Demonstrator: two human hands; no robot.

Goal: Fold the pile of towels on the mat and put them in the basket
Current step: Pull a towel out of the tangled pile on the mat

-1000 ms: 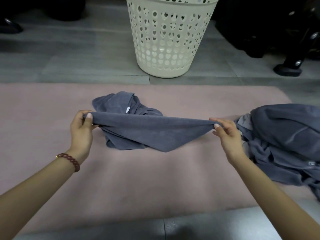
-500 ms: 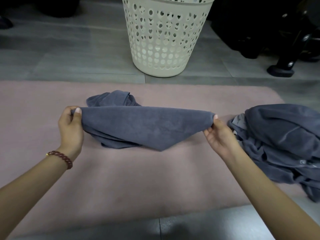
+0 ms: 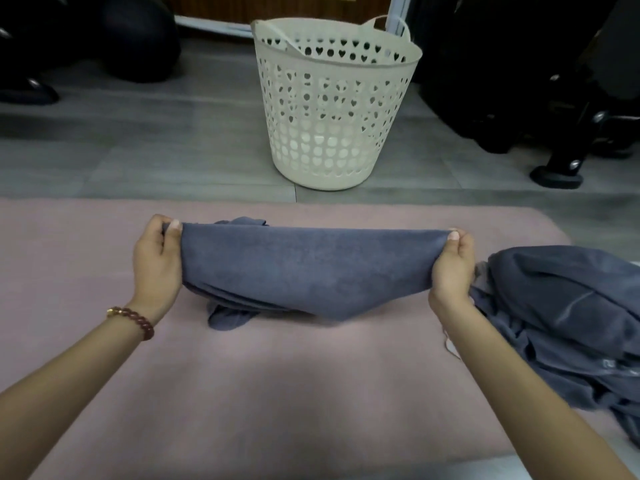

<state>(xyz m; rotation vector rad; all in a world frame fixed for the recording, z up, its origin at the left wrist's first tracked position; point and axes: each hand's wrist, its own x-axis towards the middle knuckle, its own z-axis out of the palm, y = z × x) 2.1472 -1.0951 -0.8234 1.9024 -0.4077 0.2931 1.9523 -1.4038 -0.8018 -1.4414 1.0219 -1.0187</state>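
Observation:
A grey-blue towel (image 3: 308, 268) hangs stretched between my two hands above the pink mat (image 3: 277, 393). My left hand (image 3: 157, 261) pinches its left corner and my right hand (image 3: 452, 268) pinches its right corner. The towel's lower part sags to a point and its bottom folds touch the mat. A pile of grey-blue towels (image 3: 561, 320) lies crumpled on the mat at the right. The cream perforated basket (image 3: 332, 109) stands upright on the grey floor beyond the mat, straight ahead.
Black bags and dark equipment (image 3: 519, 81) with a black foot (image 3: 557, 174) stand on the floor right of the basket. More dark objects (image 3: 104, 39) sit at the back left. A grey floor strip (image 3: 138, 157) runs between mat and basket.
Both hands have lifted the towel higher and pulled it wider, so its top edge is now taut. More of the towel has left the mat. The view has tilted up, showing the basket's rim.

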